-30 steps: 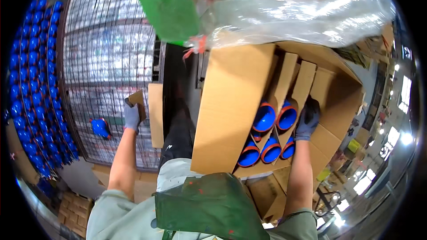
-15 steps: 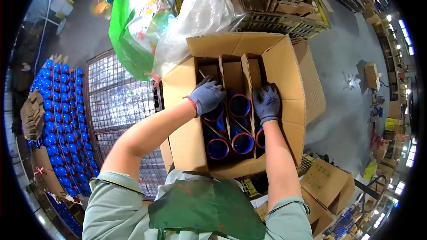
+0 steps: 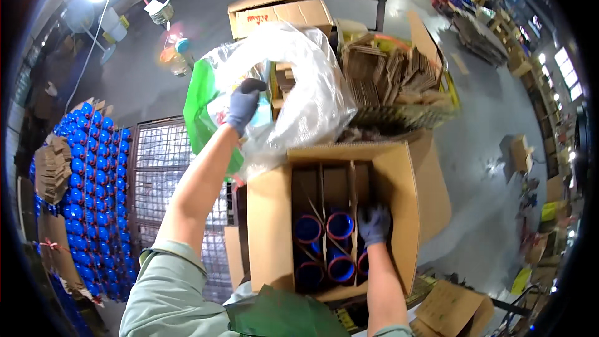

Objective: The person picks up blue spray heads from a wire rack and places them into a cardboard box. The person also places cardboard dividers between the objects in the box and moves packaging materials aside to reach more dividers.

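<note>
An open cardboard box [image 3: 270, 231] stands in front of me, split into columns by upright cardboard dividers [image 3: 322, 178]. Several blue cylinders with red rims [image 3: 340, 225] stand in its near half. My right hand [image 3: 374, 225], in a grey glove, is down in the right column beside a divider. Its fingers look curled, but what they hold is hidden. Beyond the box, my gloved left hand [image 3: 244, 106] is raised over a clear plastic bag [image 3: 318, 81] with green on one side. Its fingers reach to the right, with nothing visible in them.
A crate [image 3: 399, 115] full of folded cardboard pieces stands beyond the box, near a closed carton [image 3: 281, 17]. Racked blue round pieces [image 3: 87, 193] and a wire-mesh panel [image 3: 165, 168] are at left. An opened carton [image 3: 452, 306] lies at lower right.
My left hand has left the box and moved up over the plastic bag. My right hand stays in the right column. The view has shifted, so the box sits lower.
</note>
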{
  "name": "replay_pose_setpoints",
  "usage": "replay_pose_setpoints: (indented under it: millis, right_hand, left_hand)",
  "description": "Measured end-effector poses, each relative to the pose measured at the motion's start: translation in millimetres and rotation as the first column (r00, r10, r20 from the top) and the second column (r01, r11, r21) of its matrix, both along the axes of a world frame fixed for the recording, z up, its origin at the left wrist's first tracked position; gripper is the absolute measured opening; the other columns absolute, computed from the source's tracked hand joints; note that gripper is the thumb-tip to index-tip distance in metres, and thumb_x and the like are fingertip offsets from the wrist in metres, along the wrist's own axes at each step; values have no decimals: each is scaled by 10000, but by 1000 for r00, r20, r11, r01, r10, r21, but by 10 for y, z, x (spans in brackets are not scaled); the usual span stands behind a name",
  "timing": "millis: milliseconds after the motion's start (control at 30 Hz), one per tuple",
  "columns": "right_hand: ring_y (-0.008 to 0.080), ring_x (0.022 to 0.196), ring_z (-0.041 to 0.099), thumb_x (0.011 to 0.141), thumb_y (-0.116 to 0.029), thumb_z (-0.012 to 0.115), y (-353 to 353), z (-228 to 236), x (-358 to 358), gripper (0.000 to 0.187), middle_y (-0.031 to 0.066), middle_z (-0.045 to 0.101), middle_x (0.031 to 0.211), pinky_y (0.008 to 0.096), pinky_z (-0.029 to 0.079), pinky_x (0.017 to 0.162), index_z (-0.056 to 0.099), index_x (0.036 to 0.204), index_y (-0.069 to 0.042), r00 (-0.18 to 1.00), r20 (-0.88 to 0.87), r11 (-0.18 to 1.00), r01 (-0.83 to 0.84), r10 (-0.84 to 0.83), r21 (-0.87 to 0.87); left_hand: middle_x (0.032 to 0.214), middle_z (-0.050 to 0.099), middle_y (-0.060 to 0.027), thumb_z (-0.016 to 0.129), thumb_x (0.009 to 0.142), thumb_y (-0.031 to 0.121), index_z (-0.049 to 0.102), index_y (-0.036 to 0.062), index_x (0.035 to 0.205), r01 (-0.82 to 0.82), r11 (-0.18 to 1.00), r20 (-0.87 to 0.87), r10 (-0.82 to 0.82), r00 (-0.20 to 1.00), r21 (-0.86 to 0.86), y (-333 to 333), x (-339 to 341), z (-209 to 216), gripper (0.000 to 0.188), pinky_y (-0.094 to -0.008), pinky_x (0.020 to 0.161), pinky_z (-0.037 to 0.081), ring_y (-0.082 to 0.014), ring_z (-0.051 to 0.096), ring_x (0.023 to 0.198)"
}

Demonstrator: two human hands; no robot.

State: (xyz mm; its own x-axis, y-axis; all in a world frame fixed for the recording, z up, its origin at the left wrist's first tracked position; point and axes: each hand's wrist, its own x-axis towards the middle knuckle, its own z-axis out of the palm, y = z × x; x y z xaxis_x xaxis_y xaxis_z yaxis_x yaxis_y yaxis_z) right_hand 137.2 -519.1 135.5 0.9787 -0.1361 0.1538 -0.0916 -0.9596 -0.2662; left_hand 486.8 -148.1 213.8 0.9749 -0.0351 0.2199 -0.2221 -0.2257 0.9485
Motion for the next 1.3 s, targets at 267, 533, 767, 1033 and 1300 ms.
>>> replay_pose_setpoints:
  millis: [267, 533, 767, 1033, 1300]
  right_hand:
    - [393, 1082, 569, 927, -408, 521, -106, -5, -43, 429, 200, 650, 1177, 474, 441, 973, 689, 1130, -70, 981, -187, 989, 24, -51, -143]
    - [390, 1096, 568, 930, -354, 533, -80, 52, -26, 413, 179, 635, 1219, 485, 430, 997, 631, 1222, -79, 989, -144, 984, 10, -36, -178]
    - [372, 1079, 569, 924, -318, 531, -40, -94, 54, 365, 176, 658, 1148, 479, 435, 988, 666, 1138, -55, 960, -254, 970, 54, -116, -237]
    - [398, 996, 583, 912, -345, 551, -4, 160, -7, 353, 195, 664, 1060, 473, 467, 899, 678, 1061, -51, 987, -158, 985, 12, -40, -174]
    - [407, 945, 595, 914, -376, 542, -73, 80, 84, 366, 202, 676, 1009, 481, 475, 879, 693, 1005, -55, 988, -152, 984, 7, -34, -178]
  left_hand:
    - [1484, 430, -249, 871, 586, 538, 371, 28, 1482, 45, 845, -207, 78, 975, 533, -913, 1140, -517, 1146, -439, 1164, 313, -403, 394, 1389]
    - [1472, 425, -248, 884, 617, 402, 319, 78, 1511, 264, 774, -187, -190, 964, 576, -992, 853, -96, 1106, -490, 1140, 323, -451, 380, 1364]
    - [1349, 556, -279, 719, 783, 270, 464, 97, 1437, 269, 766, -137, -233, 963, 584, -900, 1189, -562, 723, -477, 1083, 385, -426, 524, 1262]
    - [819, 697, -219, 582, 856, 149, 675, 15, 928, -13, 653, 283, -309, 908, 757, -855, 657, 380, 178, -454, 708, 534, -377, 692, 792]
    - [960, 703, -218, 630, 885, 302, 605, 41, 1064, -24, 791, 232, -151, 961, 612, -733, 388, 24, 317, -487, 829, 519, -408, 667, 948]
